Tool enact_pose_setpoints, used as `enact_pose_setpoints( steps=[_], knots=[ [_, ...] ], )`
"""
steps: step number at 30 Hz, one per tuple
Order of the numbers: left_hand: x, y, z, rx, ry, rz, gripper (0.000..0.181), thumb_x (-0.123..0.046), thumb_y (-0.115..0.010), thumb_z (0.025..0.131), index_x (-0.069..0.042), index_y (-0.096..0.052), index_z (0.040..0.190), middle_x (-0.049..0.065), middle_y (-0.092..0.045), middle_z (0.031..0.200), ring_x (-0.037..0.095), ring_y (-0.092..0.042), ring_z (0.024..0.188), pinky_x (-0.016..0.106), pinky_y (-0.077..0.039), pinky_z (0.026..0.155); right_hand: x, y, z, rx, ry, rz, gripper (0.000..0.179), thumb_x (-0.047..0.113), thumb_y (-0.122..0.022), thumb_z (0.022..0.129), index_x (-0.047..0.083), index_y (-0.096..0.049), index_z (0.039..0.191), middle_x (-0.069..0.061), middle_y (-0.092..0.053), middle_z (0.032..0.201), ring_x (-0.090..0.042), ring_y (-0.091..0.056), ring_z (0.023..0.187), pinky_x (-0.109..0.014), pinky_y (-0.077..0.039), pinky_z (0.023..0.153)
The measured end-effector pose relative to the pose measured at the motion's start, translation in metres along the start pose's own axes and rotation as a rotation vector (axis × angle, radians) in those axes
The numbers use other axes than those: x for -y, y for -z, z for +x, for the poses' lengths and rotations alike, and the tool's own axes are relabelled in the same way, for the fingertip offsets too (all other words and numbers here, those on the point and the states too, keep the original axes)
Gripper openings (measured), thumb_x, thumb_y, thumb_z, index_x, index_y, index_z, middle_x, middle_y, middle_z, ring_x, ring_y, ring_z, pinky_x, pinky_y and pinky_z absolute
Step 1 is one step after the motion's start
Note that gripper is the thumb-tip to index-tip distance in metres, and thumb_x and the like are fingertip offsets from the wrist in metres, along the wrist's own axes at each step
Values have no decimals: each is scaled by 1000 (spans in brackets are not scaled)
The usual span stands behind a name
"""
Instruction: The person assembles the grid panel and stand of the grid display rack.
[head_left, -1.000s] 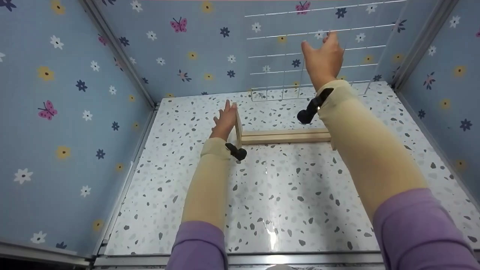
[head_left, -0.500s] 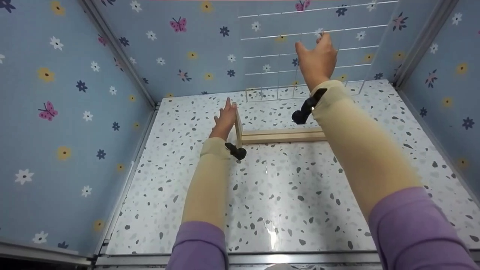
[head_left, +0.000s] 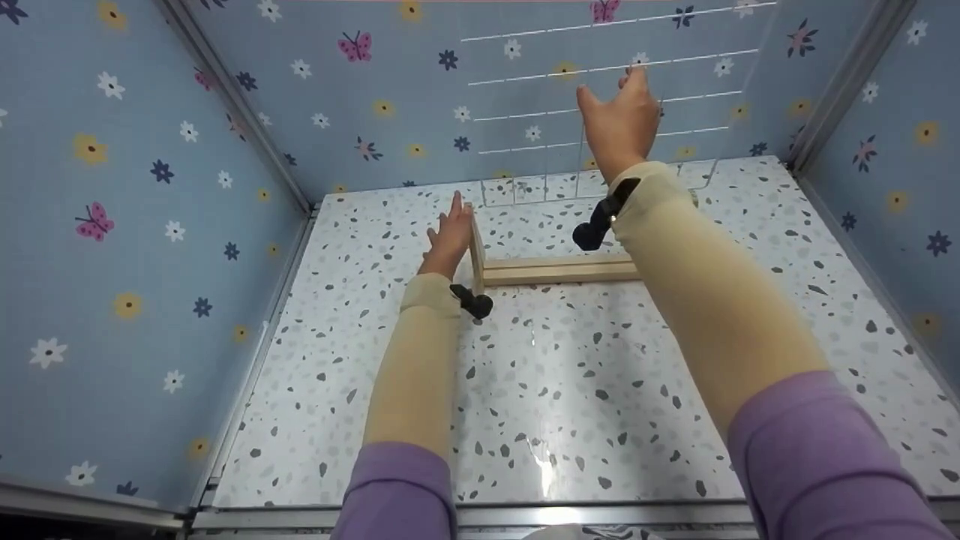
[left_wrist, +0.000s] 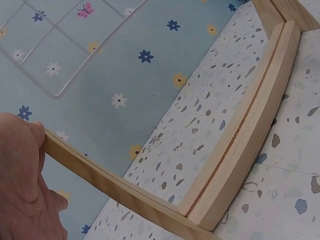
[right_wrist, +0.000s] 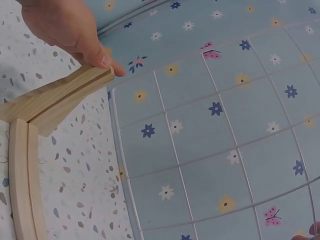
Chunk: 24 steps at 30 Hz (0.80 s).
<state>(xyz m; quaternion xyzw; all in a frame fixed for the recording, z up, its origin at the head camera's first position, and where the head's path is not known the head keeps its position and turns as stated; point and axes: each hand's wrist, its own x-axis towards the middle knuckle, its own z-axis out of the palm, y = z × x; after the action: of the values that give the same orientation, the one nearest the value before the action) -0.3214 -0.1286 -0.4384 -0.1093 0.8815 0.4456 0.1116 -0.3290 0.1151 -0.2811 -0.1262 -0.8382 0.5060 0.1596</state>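
My left hand (head_left: pixel 450 236) grips the upper end of a short wooden upright (left_wrist: pixel 110 180), with thumb and fingers on either side of it. This upright joins one end of a grooved wooden crossbar (head_left: pixel 562 274) low over the floor, and together they form a U-shaped wooden frame. At the crossbar's far end, another wooden side piece (left_wrist: pixel 270 17) shows in the left wrist view. My right hand (head_left: pixel 622 124) holds a white wire grid panel (right_wrist: pixel 218 93) by its wires, raised and tilted behind the frame. The right wrist view catches only a bit of the right fingers.
The speckled white floor (head_left: pixel 555 390) spreads around the frame. Blue flowered walls (head_left: pixel 247 375) rise at the left, back and right, with metal rails along the corners. A metal edge (head_left: pixel 480 517) runs along the front.
My right hand has moved left with the wire grid panel, whose lower edge now lies nearer the upright. The left hand and the wooden frame have stayed nearly still.
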Motion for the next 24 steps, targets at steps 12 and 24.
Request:
enact_pose_setpoints(
  steps=[12,24],
  knots=[
    [1,-2,-1,-34,3,-12,59,-58,-20,106,-47,-2,161,5,6,171,37,18,153,65,7,118,1,-10,-2,21,4,1,77,48,-68,95,17,-33,157,2,-44,157,-12,-42,141,-22,-34,114],
    [2,-2,-2,-17,-30,-12,55,-56,-15,107,-48,-5,161,4,4,171,39,16,153,69,3,117,0,-17,-4,30,21,-10,78,49,-67,95,16,-33,157,1,-44,157,-12,-44,141,-21,-35,113]
  ],
)
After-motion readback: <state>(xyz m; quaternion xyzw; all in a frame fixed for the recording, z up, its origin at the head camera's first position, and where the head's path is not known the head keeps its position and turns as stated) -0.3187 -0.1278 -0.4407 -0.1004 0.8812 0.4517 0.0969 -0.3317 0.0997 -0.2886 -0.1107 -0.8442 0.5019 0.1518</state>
